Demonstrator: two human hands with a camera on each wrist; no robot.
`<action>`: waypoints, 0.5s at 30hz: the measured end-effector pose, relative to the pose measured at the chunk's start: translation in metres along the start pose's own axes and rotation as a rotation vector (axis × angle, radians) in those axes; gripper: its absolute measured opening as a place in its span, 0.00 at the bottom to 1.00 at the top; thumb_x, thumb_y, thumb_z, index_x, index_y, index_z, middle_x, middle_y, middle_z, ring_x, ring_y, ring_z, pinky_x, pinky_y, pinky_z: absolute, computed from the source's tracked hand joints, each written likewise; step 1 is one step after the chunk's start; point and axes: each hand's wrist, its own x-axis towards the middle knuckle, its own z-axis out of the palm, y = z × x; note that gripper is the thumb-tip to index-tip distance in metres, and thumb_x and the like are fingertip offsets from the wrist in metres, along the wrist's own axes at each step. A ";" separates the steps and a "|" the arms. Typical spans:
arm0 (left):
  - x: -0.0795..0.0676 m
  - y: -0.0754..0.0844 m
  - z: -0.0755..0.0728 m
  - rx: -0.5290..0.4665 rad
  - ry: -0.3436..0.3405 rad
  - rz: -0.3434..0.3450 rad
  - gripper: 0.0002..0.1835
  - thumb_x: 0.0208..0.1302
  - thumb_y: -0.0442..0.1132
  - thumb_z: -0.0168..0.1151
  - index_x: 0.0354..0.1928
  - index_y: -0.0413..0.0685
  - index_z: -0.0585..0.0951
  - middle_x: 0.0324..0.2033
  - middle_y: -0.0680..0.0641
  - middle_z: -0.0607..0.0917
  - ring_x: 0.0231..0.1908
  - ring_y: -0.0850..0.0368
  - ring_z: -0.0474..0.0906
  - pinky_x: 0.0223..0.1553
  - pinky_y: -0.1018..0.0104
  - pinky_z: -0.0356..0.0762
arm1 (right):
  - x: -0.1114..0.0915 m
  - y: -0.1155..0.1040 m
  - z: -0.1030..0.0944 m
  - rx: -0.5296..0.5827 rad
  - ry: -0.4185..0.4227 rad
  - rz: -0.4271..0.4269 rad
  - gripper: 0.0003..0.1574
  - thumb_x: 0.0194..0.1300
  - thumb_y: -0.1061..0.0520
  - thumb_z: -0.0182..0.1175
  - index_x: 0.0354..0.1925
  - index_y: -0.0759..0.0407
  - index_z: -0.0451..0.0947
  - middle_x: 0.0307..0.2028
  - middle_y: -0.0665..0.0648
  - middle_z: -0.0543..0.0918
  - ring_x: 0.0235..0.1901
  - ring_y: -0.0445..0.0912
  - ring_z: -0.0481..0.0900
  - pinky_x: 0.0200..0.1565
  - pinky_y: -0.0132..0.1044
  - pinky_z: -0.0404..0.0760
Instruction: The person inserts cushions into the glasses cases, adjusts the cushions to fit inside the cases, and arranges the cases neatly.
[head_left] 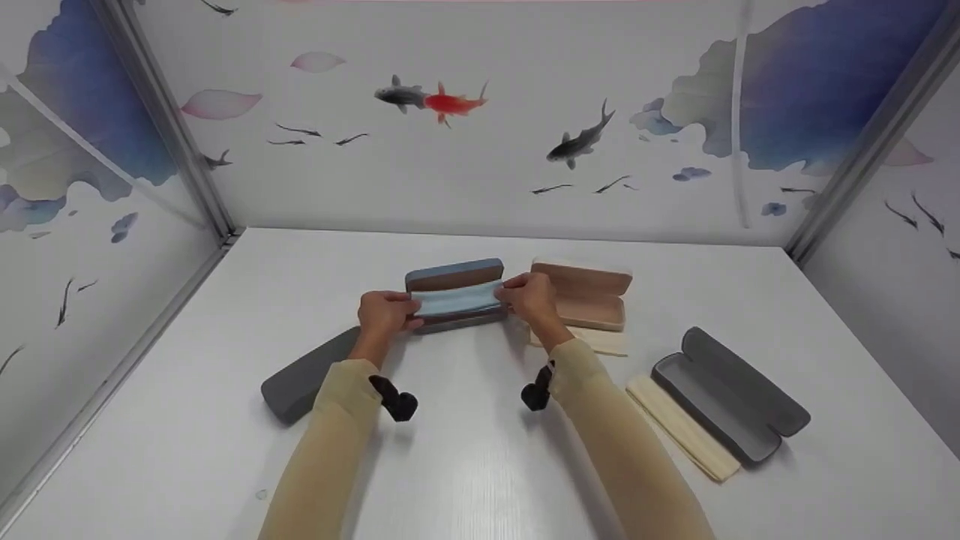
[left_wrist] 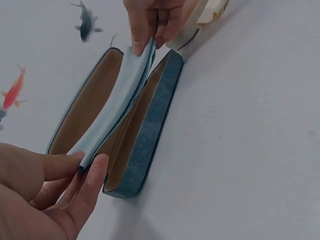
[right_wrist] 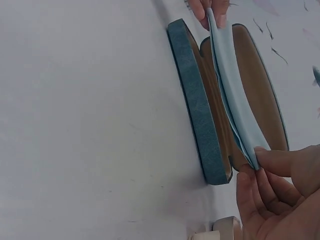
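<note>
A folded light-blue cloth [head_left: 457, 299] is stretched between both hands over an open blue glasses case [head_left: 454, 271] with a brown lining. My left hand [head_left: 384, 313] pinches the cloth's left end between thumb and fingers. At the other end, my right hand [head_left: 529, 295] pinches it the same way. In the left wrist view the cloth [left_wrist: 120, 95] sags slightly along its length, above the case's opening. The right wrist view shows the case's blue outer wall [right_wrist: 195, 107] and the cloth [right_wrist: 232, 82] between lid and base.
Right of the hands stands an open beige glasses case [head_left: 592, 307] with a cream cloth [head_left: 604, 341] before it. Farther right lie an open grey case [head_left: 727, 397] and a folded cream cloth [head_left: 684, 429]. A closed dark grey case [head_left: 307, 379] lies beside the left forearm.
</note>
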 end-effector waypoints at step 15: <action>0.007 -0.001 0.006 0.237 0.071 0.099 0.12 0.61 0.30 0.67 0.46 0.30 0.84 0.29 0.43 0.85 0.14 0.66 0.77 0.19 0.77 0.76 | 0.003 0.001 0.006 -0.112 0.031 -0.049 0.08 0.62 0.61 0.69 0.38 0.66 0.84 0.31 0.55 0.82 0.27 0.41 0.76 0.30 0.31 0.75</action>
